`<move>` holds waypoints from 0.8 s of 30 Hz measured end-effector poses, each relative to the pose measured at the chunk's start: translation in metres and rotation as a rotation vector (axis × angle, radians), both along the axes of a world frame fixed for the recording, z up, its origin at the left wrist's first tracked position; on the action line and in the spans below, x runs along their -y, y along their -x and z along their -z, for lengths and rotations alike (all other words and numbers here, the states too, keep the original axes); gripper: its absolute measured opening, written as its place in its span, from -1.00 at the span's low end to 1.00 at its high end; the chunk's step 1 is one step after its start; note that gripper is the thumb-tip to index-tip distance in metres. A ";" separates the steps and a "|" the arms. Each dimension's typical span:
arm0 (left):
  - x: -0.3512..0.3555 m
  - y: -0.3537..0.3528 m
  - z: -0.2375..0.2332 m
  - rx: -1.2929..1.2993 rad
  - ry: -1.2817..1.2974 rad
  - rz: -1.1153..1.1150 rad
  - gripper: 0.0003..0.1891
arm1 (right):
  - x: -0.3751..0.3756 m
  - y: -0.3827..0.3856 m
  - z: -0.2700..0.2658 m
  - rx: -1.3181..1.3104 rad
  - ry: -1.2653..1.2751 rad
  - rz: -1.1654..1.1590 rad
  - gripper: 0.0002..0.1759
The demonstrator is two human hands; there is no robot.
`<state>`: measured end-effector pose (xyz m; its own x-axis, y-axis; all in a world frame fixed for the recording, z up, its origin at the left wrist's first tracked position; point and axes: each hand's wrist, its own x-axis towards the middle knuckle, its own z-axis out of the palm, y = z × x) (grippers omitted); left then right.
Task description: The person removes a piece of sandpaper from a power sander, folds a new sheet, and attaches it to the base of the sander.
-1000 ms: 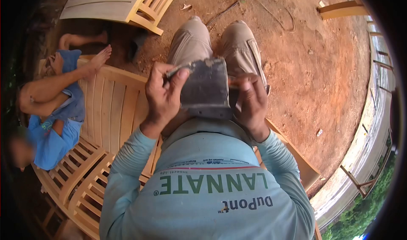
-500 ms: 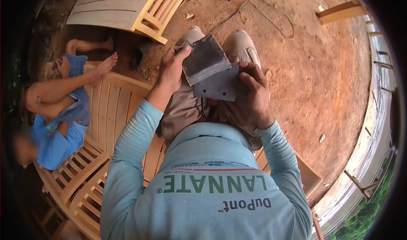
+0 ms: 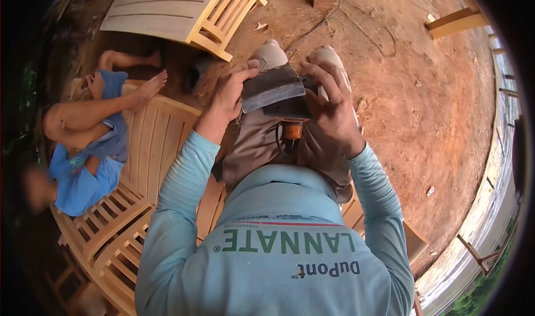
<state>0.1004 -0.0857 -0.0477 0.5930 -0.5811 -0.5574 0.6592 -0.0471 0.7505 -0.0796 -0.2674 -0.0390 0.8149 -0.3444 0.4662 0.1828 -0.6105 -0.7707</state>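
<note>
Red-brown dirt ground (image 3: 407, 126) fills most of the view. Slatted wooden bench (image 3: 147, 143) at left, co-worker (image 3: 89, 174) in blue lying back on it. Khaki trousers (image 3: 251, 132), wearer's lap, centre. Right hand (image 3: 334, 104): fingers bent at the right end of the sheet and plate; can't tell if it's pinching either. Left hand (image 3: 227, 95): thumb and fingers pinch the upper left corner of the dark sheet (image 3: 273, 91), held above the lap between both hands. Dark plate (image 3: 287, 109) partly under the sheet; orange tool body (image 3: 293, 130) below it, between the thighs. Handling, my judgement: keep sheet flat, edges square to plate, pinch close to the corner, steady the plate with the thighs.
</note>
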 end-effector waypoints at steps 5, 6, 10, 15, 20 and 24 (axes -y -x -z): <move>0.002 -0.001 -0.003 0.022 -0.035 -0.001 -0.58 | 0.010 -0.018 0.002 0.082 -0.061 -0.083 -0.56; 0.002 -0.002 -0.001 -0.019 -0.022 -0.030 -0.56 | 0.017 -0.026 0.006 0.155 -0.100 -0.016 -0.61; -0.016 0.011 0.002 0.350 -0.014 -0.012 -0.48 | 0.050 -0.001 -0.013 0.164 -0.655 0.284 -0.85; -0.041 0.027 0.000 1.380 -0.031 0.570 -0.15 | 0.100 0.059 0.015 0.173 -0.904 -0.007 -0.77; -0.030 0.026 0.006 1.454 -0.066 0.704 -0.08 | 0.077 0.087 0.026 -0.400 -0.641 -0.128 -0.68; -0.019 0.002 0.012 1.497 -0.051 0.838 -0.06 | 0.021 0.068 0.027 -0.606 -0.481 -0.117 -0.61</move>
<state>0.0987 -0.0665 -0.0592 0.1415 -0.9813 0.1306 -0.7764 -0.0282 0.6296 -0.1480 -0.2881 -0.0661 0.9231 -0.2915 -0.2509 -0.3120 -0.1864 -0.9316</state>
